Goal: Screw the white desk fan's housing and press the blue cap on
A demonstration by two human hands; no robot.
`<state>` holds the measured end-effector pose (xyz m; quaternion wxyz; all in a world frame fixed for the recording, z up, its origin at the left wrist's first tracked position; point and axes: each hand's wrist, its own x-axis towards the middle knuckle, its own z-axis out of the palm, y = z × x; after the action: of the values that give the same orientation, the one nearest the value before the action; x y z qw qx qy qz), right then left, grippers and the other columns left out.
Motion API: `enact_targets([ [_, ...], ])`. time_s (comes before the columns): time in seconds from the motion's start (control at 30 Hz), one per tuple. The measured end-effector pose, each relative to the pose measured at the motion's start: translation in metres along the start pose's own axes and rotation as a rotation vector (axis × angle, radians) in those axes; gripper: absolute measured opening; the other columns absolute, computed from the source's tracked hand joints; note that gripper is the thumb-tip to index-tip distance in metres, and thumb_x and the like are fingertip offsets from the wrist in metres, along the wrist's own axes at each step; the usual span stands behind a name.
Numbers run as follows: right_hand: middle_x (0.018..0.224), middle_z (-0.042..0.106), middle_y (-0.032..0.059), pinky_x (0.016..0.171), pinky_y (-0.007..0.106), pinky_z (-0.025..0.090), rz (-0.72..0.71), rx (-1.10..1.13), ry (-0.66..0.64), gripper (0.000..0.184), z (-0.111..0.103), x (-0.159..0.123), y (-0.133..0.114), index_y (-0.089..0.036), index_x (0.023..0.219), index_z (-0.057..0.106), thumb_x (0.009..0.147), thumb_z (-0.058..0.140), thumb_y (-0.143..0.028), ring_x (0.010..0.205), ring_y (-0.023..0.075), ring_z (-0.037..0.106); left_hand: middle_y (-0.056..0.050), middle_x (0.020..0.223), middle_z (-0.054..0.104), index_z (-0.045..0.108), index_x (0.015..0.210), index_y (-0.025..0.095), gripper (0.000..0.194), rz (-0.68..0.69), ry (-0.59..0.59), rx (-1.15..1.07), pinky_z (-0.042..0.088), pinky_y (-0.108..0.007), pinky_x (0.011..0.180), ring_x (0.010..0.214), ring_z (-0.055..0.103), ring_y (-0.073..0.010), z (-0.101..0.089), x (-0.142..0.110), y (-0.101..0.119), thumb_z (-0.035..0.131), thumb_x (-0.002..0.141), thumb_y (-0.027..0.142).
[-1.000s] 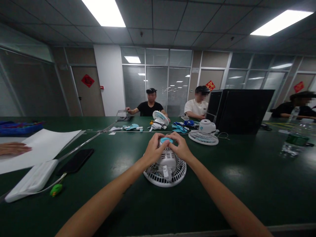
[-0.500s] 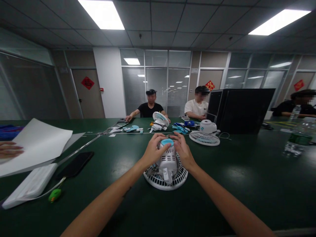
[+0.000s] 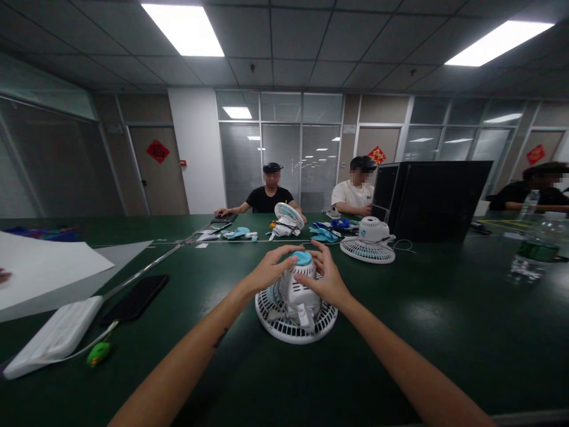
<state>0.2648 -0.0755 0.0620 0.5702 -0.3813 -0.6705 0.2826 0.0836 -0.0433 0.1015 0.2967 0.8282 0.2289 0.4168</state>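
Observation:
A small white fan point(image 3: 295, 303) lies face down on the dark green table point(image 3: 444, 332), its round grille against the tabletop and its motor housing pointing up. A light blue cap point(image 3: 303, 257) sits on top of the housing. My left hand point(image 3: 268, 271) wraps the left side of the housing, fingers curled round it near the cap. My right hand point(image 3: 326, 279) holds the right side, fingertips touching the cap's edge.
A second white fan point(image 3: 368, 239) lies face down behind to the right, beside a black monitor point(image 3: 433, 198). Blue fan parts point(image 3: 324, 232) and a third fan point(image 3: 287, 217) lie before two seated people. At left: a black phone point(image 3: 134, 298), white sheet point(image 3: 40, 268), white box point(image 3: 51, 338). Water bottle point(image 3: 531, 255) at right.
My hands slid from the top of the cap down onto the sides of the housing, and the fan shifted slightly. At left, another person's hand drew back and the white sheet was lifted, then lowered.

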Motion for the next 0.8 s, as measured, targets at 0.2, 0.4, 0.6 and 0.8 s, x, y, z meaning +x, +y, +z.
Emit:
enact_targets([
  [0.2,0.13,0.054,0.014,0.102,0.046,0.044,-0.009,0.038,0.0,0.088,0.002,-0.001,-0.002,-0.025,0.133,0.033,0.061,0.082,-0.038,0.119,0.0287,0.058,-0.01,0.116,0.067,0.071,0.107,0.017,0.032,-0.029,0.065,0.099,0.042,-0.041,0.102,0.111,0.06,-0.0264,0.006,0.007,0.007,0.059,0.087,0.04],
  [0.4,0.131,0.053,0.0137,0.101,0.046,0.044,-0.005,0.029,-0.011,0.088,0.001,-0.001,-0.002,-0.026,0.134,0.032,0.063,0.082,-0.038,0.122,0.029,0.056,-0.005,0.092,0.061,0.074,0.107,0.019,0.038,-0.05,0.08,0.348,0.049,-0.037,0.084,0.088,0.061,-0.0217,0.002,0.01,0.018,0.07,0.079,0.044],
  [0.6,0.129,0.054,0.013,0.102,0.047,0.043,-0.004,0.031,0.004,0.087,0.001,-0.001,-0.001,-0.026,0.134,0.034,0.062,0.082,-0.037,0.12,0.0295,0.057,-0.007,0.107,0.069,0.069,0.117,0.022,0.037,0.026,-0.043,0.394,0.047,-0.039,0.094,0.098,0.064,-0.0219,-0.008,0.008,0.027,0.067,0.082,0.032],
  [0.8,0.13,0.054,0.0142,0.103,0.047,0.042,0.008,0.068,0.012,0.087,0.002,-0.001,-0.004,-0.025,0.132,0.034,0.061,0.083,-0.035,0.12,0.0295,0.058,-0.007,0.123,0.069,0.068,0.117,0.022,0.036,0.037,-0.139,0.432,0.042,-0.041,0.105,0.115,0.061,-0.0235,-0.013,0.011,0.038,0.066,0.081,0.023],
])
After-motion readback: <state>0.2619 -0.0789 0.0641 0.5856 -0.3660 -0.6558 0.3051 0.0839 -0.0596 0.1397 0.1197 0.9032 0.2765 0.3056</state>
